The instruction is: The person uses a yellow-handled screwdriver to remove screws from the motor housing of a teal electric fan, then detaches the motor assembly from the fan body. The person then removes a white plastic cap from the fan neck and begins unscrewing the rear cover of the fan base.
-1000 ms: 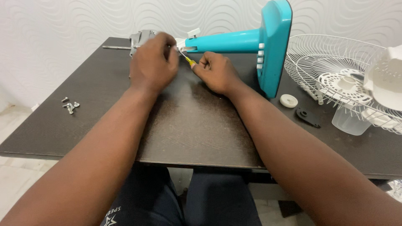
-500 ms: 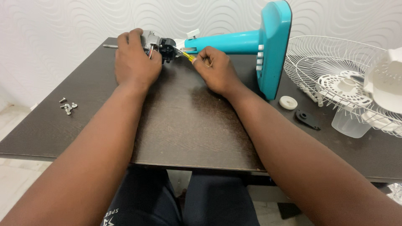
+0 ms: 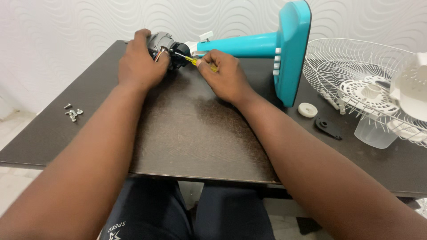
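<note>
In the upper middle of the frame, the left hand [image 3: 140, 66] is wrapping closed around a grey fan motor [image 3: 161, 43], fingers curled over its top and thumb pressing by the coloured wires. The motor is sitting at the far edge of the dark table [image 3: 195, 133], at the end of the teal fan stand [image 3: 267, 46], which is lying on its side with its base standing upright at the upper right. The right hand [image 3: 227, 78] is pinching shut on a yellow-handled screwdriver [image 3: 195, 60], whose tip is pointing into the black part of the motor. At the left edge of the table, a few loose screws [image 3: 72, 112] are lying well apart from the hands. At the right, a white wire fan guard [image 3: 356, 66], a white round cap [image 3: 308, 110], a black plate [image 3: 328, 128] and a clear cup [image 3: 373, 133] are resting on the table.
</note>
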